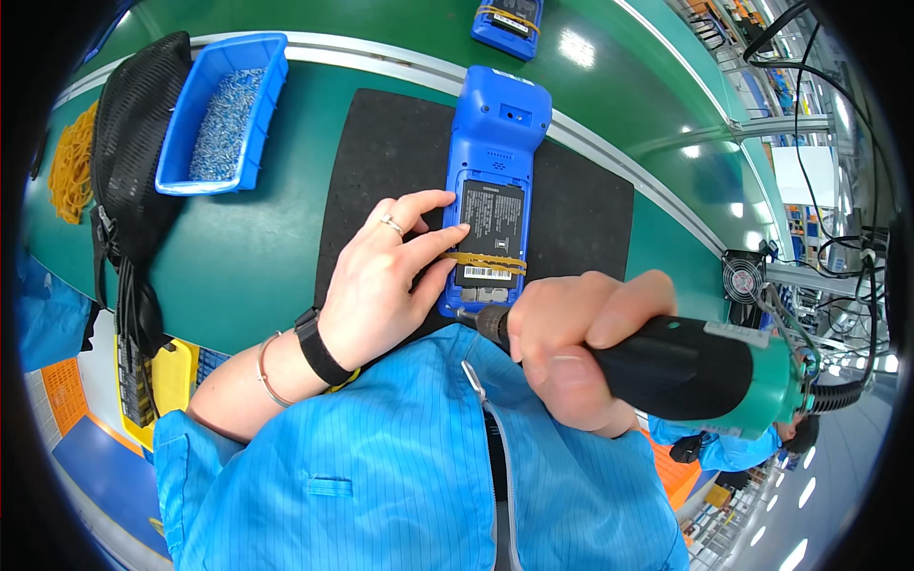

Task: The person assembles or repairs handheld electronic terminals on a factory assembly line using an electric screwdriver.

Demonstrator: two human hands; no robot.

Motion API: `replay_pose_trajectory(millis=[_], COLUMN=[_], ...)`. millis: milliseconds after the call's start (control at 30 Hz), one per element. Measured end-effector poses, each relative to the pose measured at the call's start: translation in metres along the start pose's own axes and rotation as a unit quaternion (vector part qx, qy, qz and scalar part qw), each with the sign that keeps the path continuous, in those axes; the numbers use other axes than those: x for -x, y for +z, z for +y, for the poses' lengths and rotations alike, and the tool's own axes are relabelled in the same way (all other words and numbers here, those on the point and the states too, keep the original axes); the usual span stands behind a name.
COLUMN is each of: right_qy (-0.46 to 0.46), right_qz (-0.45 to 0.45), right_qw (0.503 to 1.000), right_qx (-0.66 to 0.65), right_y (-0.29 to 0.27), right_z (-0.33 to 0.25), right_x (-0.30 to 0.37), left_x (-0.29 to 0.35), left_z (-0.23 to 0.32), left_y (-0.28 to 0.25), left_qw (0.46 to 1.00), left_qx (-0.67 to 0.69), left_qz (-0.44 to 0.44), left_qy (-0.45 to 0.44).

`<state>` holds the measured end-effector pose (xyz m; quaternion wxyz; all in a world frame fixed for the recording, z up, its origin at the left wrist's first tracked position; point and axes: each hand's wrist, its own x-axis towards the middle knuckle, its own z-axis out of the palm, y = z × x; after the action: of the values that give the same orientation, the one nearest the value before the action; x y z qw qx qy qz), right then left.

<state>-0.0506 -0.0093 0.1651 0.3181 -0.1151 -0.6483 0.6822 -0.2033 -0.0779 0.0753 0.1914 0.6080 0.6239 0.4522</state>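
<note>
A blue handheld terminal (502, 119) lies back side up on a black mat (376, 143). Its open compartment bares a black battery (493, 214), and a yellow rubber band (500, 264) runs across the lower part. My left hand (386, 257) rests against the terminal's left side, fingers spread and a fingertip touching the battery. My right hand (581, 343) is wrapped round a black and green electric screwdriver (700, 366). The screwdriver's tip reaches the terminal's lower left corner; whether it sits on a screw cannot be made out.
On the left stand a blue bin (271, 105) of small screws, a black mesh bag (143, 133) and a heap of yellow rubber bands (73, 167). Another blue terminal (505, 38) lies at the back. A fan (743, 276) and hanging cables are at right; a person (738, 449) is behind.
</note>
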Motion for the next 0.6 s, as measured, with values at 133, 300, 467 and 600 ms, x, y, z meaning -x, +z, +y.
replay_pose_trajectory(millis=[133,300,467,600], right_qy=[-0.111,-0.026,0.154,0.187], right_qz=[0.129,0.406,0.470,0.480], right_qw=[0.984,0.912,0.860,0.839], right_qx=[-0.048,0.058,0.128,0.178], right_y=[-0.002,-0.074,-0.119,-0.159], right_z=[-0.006,-0.023,-0.042,-0.022], right_x=[0.011,0.063,0.102,0.129], left_x=[-0.003,0.001,0.014,0.010], left_z=[0.009,0.014,0.006,0.005], left_y=[-0.004,0.006,0.024,0.024], left_qw=[1.000,0.998,0.998,0.998], left_qx=[0.002,0.003,0.044,0.045], left_qz=[0.019,0.034,0.028,0.026], left_qy=[0.002,0.060,0.046,0.044])
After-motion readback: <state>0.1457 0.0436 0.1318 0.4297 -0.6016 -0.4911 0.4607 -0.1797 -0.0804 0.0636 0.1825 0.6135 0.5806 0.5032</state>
